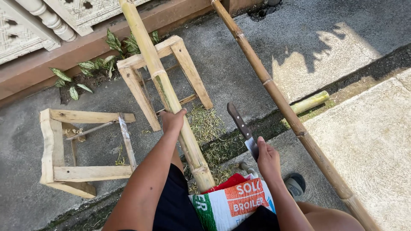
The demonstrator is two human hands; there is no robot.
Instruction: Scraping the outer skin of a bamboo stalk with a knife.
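Note:
My left hand grips a thick yellow-green bamboo pole. The pole runs from the top of the view down to my lap and rests across a wooden stand. My right hand is closed on a knife at its metal part. The knife's dark riveted handle points up and away from me, just right of the pole. A printed white, green and orange sack lies over my lap, with a red cloth under it.
A second, browner bamboo pole lies diagonally on my right. A short cut piece of bamboo sits beside it. Another wooden stand lies tipped at the left. Bamboo shavings litter the concrete. Plants grow by the wall.

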